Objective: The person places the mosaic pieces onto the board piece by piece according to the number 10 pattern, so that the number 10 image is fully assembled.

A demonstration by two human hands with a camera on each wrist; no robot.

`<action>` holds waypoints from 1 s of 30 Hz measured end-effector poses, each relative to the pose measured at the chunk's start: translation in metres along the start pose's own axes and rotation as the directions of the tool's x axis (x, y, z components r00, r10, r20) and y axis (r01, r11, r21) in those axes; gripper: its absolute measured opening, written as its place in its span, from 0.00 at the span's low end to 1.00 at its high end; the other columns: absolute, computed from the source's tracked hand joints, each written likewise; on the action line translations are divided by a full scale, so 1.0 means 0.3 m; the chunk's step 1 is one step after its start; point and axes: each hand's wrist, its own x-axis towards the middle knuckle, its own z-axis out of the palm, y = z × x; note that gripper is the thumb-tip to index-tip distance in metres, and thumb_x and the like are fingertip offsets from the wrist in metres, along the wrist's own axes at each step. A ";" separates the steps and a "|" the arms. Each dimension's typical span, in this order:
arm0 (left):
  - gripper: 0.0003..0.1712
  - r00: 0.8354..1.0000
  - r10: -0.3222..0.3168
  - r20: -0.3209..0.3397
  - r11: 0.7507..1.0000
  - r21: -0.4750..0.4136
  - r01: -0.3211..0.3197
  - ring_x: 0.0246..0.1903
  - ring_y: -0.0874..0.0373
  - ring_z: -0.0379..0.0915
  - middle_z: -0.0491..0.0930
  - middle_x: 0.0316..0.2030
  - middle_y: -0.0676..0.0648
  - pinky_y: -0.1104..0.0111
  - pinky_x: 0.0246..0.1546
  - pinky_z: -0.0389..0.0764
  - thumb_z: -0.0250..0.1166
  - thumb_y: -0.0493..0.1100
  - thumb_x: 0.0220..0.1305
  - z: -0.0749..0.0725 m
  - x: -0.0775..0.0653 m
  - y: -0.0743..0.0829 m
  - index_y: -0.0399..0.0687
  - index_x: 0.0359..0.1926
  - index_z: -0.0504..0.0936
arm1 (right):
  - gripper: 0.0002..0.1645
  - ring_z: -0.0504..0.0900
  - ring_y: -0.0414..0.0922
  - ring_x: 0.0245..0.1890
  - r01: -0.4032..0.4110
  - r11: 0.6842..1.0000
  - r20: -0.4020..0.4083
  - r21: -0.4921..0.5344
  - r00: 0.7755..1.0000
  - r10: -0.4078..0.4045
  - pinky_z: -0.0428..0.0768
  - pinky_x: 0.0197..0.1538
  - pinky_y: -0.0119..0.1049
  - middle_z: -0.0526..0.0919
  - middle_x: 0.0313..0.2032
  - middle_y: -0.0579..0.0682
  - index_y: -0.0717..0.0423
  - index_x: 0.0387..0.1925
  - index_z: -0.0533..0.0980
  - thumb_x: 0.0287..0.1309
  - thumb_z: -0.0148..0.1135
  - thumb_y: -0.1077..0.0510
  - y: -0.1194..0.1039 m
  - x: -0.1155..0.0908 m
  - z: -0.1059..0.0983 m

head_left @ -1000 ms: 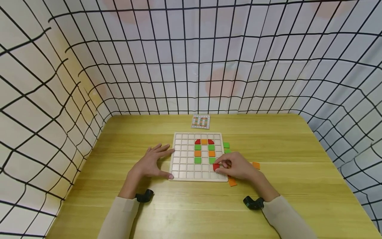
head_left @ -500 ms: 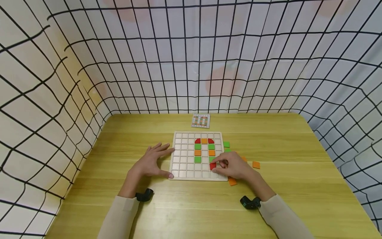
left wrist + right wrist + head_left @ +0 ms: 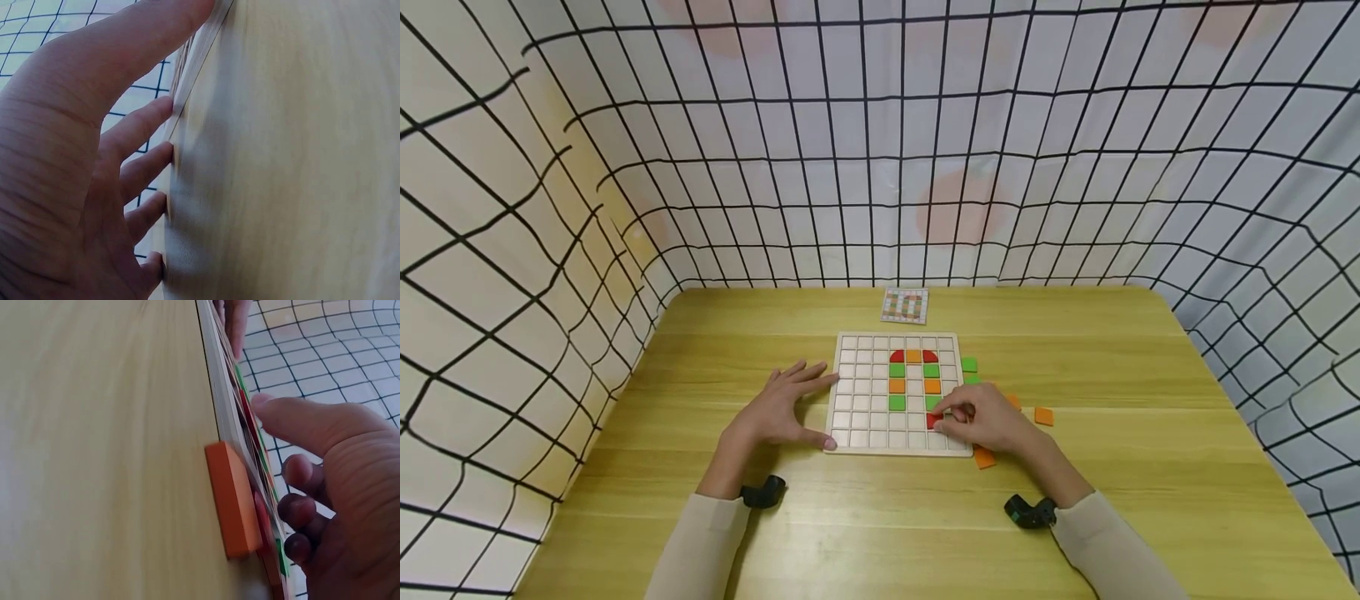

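A pale wooden grid board (image 3: 868, 425) lies on the table. My left hand (image 3: 782, 408) spreads along its left side, with the thumb at the lower corner and a fingertip on the edge. At the board's lower right, my right hand (image 3: 988, 417) pinches a red tile (image 3: 933, 421) between thumb and index finger, in the cell under a green tile (image 3: 932, 402). The thumb meets this red tile (image 3: 248, 411) in the right wrist view too. Two columns of green and orange tiles stand on the board, topped by rounded red tiles (image 3: 930, 357) with an orange tile (image 3: 913, 356) between.
A small pattern card (image 3: 905, 307) lies behind the board. Loose green tiles (image 3: 969, 365) and orange tiles (image 3: 1043, 416) lie to the board's right, partly hidden by the right hand. An orange tile (image 3: 984, 457) sits at its lower right corner. Black netting (image 3: 880, 167) surrounds the table.
My right hand has shifted slightly left, bringing the red tile from the right of the column into the cell under the green tile. My left hand has stayed in place.
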 end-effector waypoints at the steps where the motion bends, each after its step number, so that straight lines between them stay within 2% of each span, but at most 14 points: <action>1: 0.64 1.000 0.000 0.000 1.000 0.001 0.000 0.81 0.37 0.42 0.57 0.80 0.46 0.30 0.76 0.40 0.78 0.76 0.39 0.000 0.000 0.000 0.65 0.77 0.67 | 0.08 0.66 0.33 0.21 -0.022 1.000 0.003 0.004 1.000 0.022 0.67 0.27 0.26 0.72 0.19 0.35 0.43 0.41 0.88 0.61 0.74 0.50 0.001 -0.003 -0.004; 5: 0.64 1.000 0.000 -0.004 1.000 0.001 0.000 0.81 0.36 0.42 0.57 0.80 0.46 0.30 0.75 0.40 0.78 0.76 0.39 0.000 0.001 -0.001 0.65 0.77 0.67 | 0.07 0.67 0.36 0.22 -0.099 0.995 -0.006 0.020 0.995 0.099 0.67 0.28 0.28 0.71 0.20 0.38 0.40 0.41 0.88 0.61 0.75 0.48 0.009 -0.022 -0.031; 9: 0.64 1.000 0.003 -0.007 1.000 0.003 -0.003 0.81 0.36 0.43 0.57 0.80 0.46 0.29 0.75 0.40 0.78 0.76 0.38 0.001 0.003 -0.002 0.64 0.77 0.67 | 0.08 0.69 0.37 0.24 -0.146 0.989 -0.048 0.006 0.988 0.147 0.69 0.29 0.29 0.72 0.22 0.40 0.41 0.41 0.88 0.60 0.75 0.48 0.024 -0.059 -0.073; 17: 0.64 1.000 0.002 -0.005 1.000 -0.003 -0.002 0.81 0.37 0.43 0.57 0.80 0.46 0.30 0.76 0.40 0.78 0.77 0.38 0.008 0.000 -0.007 0.65 0.77 0.67 | 0.12 0.71 0.38 0.25 -0.251 0.968 -0.122 -0.020 0.961 0.247 0.69 0.28 0.29 0.76 0.24 0.41 0.43 0.44 0.88 0.60 0.75 0.46 0.070 -0.157 -0.159; 25: 0.64 1.000 -0.004 -0.003 1.000 -0.004 0.004 0.81 0.38 0.42 0.57 0.80 0.47 0.31 0.76 0.40 0.78 0.77 0.38 0.012 -0.004 -0.008 0.65 0.77 0.67 | 0.14 0.69 0.38 0.22 -0.300 0.952 -0.167 -0.069 0.944 0.285 0.69 0.27 0.31 0.75 0.24 0.42 0.44 0.46 0.88 0.62 0.74 0.45 0.136 -0.251 -0.224; 30: 0.64 1.000 -0.007 -0.006 1.000 0.001 0.007 0.81 0.37 0.43 0.57 0.80 0.47 0.31 0.76 0.40 0.78 0.77 0.38 0.007 -0.002 -0.004 0.65 0.77 0.67 | 0.15 0.69 0.38 0.22 -0.295 0.952 -0.175 -0.082 0.945 0.278 0.70 0.27 0.31 0.75 0.24 0.42 0.45 0.47 0.87 0.62 0.73 0.45 0.167 -0.295 -0.259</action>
